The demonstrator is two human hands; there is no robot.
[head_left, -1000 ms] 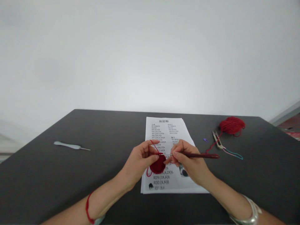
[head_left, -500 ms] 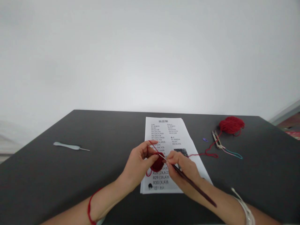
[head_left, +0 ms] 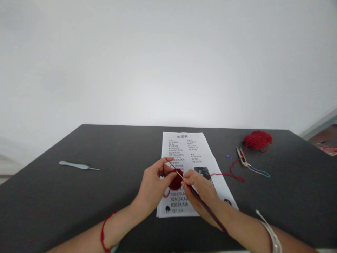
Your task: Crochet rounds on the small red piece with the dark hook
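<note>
My left hand (head_left: pixel 154 184) pinches a small round piece of dark red crochet work (head_left: pixel 176 182) over a printed pattern sheet (head_left: pixel 191 147). A strand of red yarn runs over its forefinger. My right hand (head_left: pixel 201 191) grips a dark red crochet hook (head_left: pixel 207 210). The hook's metal tip points up and left into the crochet work, and its handle slants back along my right forearm. From the work a red strand (head_left: pixel 223 174) trails right across the paper to a red yarn ball (head_left: pixel 258 139) at the far right of the dark table (head_left: pixel 79 196).
A pale blue-handled crochet hook (head_left: pixel 77 165) lies on the table at the left. Small thread snips (head_left: pixel 241 155), a purple stitch marker (head_left: pixel 229 156) and a thin coloured cord (head_left: pixel 259 171) lie near the yarn ball. A white wall rises behind the table.
My right hand has turned the hook from pointing sideways, handle to the right, to slanting with its handle back toward me. The yarn strand now lies across the paper. My left hand has barely moved.
</note>
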